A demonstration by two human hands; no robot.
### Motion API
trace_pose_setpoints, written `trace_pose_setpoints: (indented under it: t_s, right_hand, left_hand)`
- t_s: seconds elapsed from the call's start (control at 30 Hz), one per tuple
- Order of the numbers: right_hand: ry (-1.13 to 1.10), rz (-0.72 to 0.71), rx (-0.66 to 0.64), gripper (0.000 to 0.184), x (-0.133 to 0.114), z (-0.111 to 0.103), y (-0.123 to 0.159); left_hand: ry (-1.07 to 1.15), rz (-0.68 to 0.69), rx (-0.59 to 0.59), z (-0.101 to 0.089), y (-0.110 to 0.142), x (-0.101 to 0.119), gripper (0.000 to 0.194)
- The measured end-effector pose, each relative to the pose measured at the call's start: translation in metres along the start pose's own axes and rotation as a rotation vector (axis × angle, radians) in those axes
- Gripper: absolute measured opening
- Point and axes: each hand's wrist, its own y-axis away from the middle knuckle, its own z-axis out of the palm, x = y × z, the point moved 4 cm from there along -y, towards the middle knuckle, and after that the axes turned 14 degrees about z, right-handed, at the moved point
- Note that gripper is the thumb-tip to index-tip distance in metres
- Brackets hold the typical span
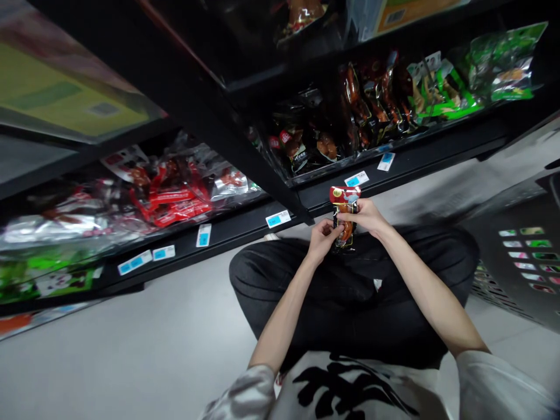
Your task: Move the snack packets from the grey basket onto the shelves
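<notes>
Above my lap, close to the shelf edge, I hold a small snack packet with a red top and a clear, dark-edged window showing brown food, perhaps a meat piece. My right hand grips its right side, thumb across the front. Fingers curled, my left hand pinches at the packet's lower left side. Just beyond stand similar dark packets of brown food in a clear bin on the low shelf.
A grey shopping basket stands at my right. Green packets fill the shelf's far right; red packets lie left of a black upright post. Price tags line the black shelf edge. Pale floor extends left of me.
</notes>
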Motion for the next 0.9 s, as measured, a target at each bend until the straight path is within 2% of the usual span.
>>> trace_pose_setpoints:
  t_s: [0.3,0.57,0.9]
  right_hand:
    - [0.050,-0.027,0.011,0.041,-0.0039,0.0010,0.0035]
    - [0.036,-0.048,0.016,0.043,-0.0038,0.0006,0.0008]
    - [0.040,-0.038,0.011,0.042,-0.0078,0.0014,0.0040]
  left_hand:
    - [-0.023,0.034,0.000,-0.0009,0.0008,0.0049,0.044]
    - [-0.001,0.030,0.030,-0.0017,0.0012,0.0018,0.041]
    - [-0.045,0.032,0.007,-0.0018,0.0012,0.0043,0.044]
